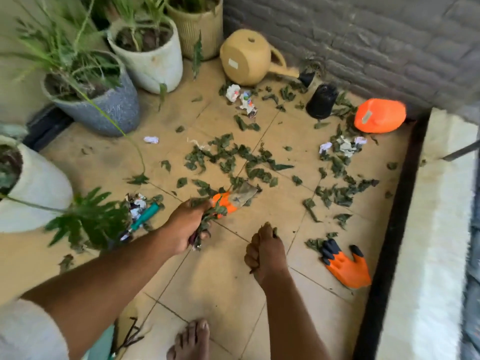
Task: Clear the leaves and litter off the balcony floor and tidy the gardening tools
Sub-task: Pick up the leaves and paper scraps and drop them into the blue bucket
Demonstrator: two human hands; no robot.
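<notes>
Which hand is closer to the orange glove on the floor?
The right hand. It sits just left of the orange glove, apart from it. The left hand is farther left, gripping a bunch of leaves.

One head-worn wide-angle view looks steeply down, from near, at the tiled balcony floor (220,281) ahead.

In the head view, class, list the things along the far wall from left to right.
Ribbed beige plant pot → tipped tan plastic watering can → small black pot → orange plastic jug on its side.
</notes>
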